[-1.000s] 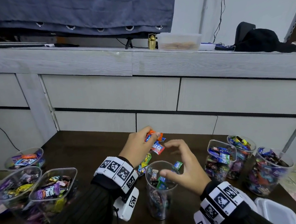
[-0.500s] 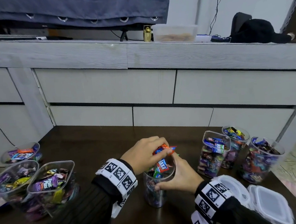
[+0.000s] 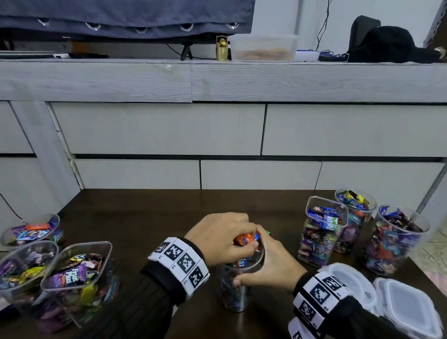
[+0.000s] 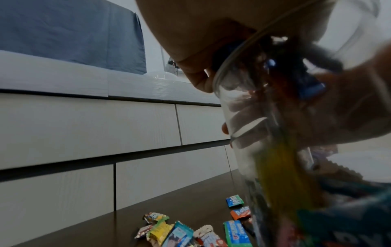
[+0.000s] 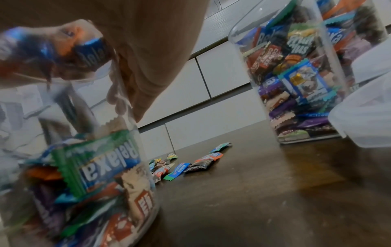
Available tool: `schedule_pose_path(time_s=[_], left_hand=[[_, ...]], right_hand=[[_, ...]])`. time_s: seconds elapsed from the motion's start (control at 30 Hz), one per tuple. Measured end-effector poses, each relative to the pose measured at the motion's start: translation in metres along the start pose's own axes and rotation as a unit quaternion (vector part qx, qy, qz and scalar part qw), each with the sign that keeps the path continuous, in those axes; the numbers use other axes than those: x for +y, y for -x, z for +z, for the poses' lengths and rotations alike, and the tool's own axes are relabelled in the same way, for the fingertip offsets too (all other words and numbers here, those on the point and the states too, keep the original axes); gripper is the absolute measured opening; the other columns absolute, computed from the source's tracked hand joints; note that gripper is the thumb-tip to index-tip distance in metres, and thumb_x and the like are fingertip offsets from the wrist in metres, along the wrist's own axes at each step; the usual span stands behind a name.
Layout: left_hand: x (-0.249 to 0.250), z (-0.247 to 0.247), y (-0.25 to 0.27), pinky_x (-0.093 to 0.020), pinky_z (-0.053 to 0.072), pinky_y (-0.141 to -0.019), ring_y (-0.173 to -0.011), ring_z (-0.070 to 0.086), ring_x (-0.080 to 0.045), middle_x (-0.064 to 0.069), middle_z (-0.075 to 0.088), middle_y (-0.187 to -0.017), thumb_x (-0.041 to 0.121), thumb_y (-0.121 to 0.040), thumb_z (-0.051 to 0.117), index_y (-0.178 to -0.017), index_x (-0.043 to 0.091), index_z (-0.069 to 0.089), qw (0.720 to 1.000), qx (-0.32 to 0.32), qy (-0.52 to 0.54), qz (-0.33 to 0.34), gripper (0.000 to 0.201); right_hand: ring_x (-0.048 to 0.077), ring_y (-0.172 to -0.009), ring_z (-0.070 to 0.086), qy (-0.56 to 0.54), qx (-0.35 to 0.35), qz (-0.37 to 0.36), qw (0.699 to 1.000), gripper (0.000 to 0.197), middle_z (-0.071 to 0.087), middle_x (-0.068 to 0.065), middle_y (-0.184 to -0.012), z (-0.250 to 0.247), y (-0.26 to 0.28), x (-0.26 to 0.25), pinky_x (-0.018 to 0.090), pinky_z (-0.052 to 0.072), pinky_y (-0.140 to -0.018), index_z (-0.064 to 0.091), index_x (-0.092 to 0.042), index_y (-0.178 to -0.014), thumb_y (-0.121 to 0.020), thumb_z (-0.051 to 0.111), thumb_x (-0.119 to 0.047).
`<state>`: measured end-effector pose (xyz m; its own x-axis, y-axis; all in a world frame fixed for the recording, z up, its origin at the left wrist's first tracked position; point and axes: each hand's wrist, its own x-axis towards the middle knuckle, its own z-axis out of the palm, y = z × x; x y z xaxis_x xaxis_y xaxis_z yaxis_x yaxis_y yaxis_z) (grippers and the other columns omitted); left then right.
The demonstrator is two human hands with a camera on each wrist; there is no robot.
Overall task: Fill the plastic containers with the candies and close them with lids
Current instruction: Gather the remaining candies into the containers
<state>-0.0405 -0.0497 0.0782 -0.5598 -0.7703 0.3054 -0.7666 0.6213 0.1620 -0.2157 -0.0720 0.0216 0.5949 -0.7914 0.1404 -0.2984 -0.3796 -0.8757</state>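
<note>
A tall clear container point(image 3: 234, 287) stands at the table's front middle, partly filled with wrapped candies point(image 5: 105, 160). My left hand point(image 3: 238, 243) is over its mouth and holds a bunch of orange and blue candies point(image 3: 244, 239) at the rim. My right hand point(image 3: 261, 270) is wrapped around the container's upper wall from the right. In the left wrist view the container point(image 4: 264, 133) fills the right side, blurred. Loose candies point(image 4: 190, 232) lie on the table behind it, also seen as loose candies point(image 5: 186, 165) in the right wrist view.
Three open candy-filled containers point(image 3: 77, 282) stand at the left, three more point(image 3: 324, 231) at the right. White lids point(image 3: 406, 304) are stacked at the front right corner. A grey drawer unit point(image 3: 214, 133) closes off the far side of the dark table point(image 3: 146, 214).
My left hand carried the candies from above the loose pile down to the container's mouth. My right hand closed around the container. The view tilted up and the lids came into sight.
</note>
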Motion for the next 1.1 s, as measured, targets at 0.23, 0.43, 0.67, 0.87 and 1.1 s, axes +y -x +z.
schedule_pose_path(time_s=[0.23, 0.43, 0.67, 0.87, 1.1], left_hand=[[0.003, 0.007, 0.000, -0.025, 0.046, -0.076, -0.083, 0.052, -0.006, 0.012, 0.046, -0.096, 0.025, -0.082, 0.061, -0.087, 0.021, 0.061, 0.988, 0.028, 0.148, -0.022, 0.007], [-0.001, 0.008, 0.003, -0.028, 0.050, -0.076, -0.084, 0.058, -0.004, 0.015, 0.060, -0.090, 0.026, -0.078, 0.060, -0.099, 0.029, 0.053, 0.984, 0.033, 0.171, -0.035, 0.021], [-0.004, 0.014, 0.002, -0.025, 0.054, -0.075, -0.081, 0.066, -0.006, 0.008, 0.069, -0.086, 0.031, -0.086, 0.072, -0.092, 0.021, 0.068, 0.941, 0.112, 0.308, -0.088, 0.013], [-0.014, 0.019, -0.002, -0.029, 0.056, -0.074, -0.083, 0.069, -0.020, -0.003, 0.069, -0.085, 0.040, -0.093, 0.045, -0.092, 0.011, 0.065, 0.770, 0.287, 0.530, -0.208, 0.035], [-0.065, 0.041, 0.034, -0.035, 0.042, -0.105, -0.121, 0.054, -0.017, -0.003, 0.057, -0.130, 0.013, -0.098, 0.051, -0.122, 0.019, 0.054, 0.854, 0.127, 0.244, -0.441, 0.025]], right_hand=[[-0.002, -0.108, 0.059, 0.005, 0.005, -0.005, 1.000, 0.086, 0.061, -0.021, -0.115, 0.000, -0.001, 0.002, 0.013, 0.049, -0.085, 0.044, -0.036, -0.122, -0.051, 0.092, -0.041], [0.002, -0.114, 0.058, -0.004, -0.007, -0.007, 1.000, 0.092, 0.061, -0.016, -0.120, -0.001, -0.001, 0.002, 0.022, 0.049, -0.093, 0.040, -0.034, -0.129, -0.052, 0.092, -0.039], [-0.006, -0.113, 0.055, -0.006, 0.000, -0.008, 1.000, 0.086, 0.057, -0.027, -0.117, 0.001, 0.002, 0.002, 0.008, 0.045, -0.088, 0.041, -0.040, -0.123, -0.053, 0.091, -0.043], [-0.005, -0.117, 0.053, -0.022, 0.005, 0.001, 1.000, 0.094, 0.055, -0.018, -0.125, 0.007, 0.005, 0.003, 0.012, 0.043, -0.098, 0.036, -0.041, -0.126, -0.050, 0.090, -0.045], [0.005, -0.132, 0.040, -0.165, 0.155, 0.042, 0.973, 0.079, 0.042, -0.007, -0.145, -0.010, 0.003, 0.011, 0.028, 0.032, -0.108, 0.034, -0.037, -0.131, -0.068, 0.053, -0.081]])
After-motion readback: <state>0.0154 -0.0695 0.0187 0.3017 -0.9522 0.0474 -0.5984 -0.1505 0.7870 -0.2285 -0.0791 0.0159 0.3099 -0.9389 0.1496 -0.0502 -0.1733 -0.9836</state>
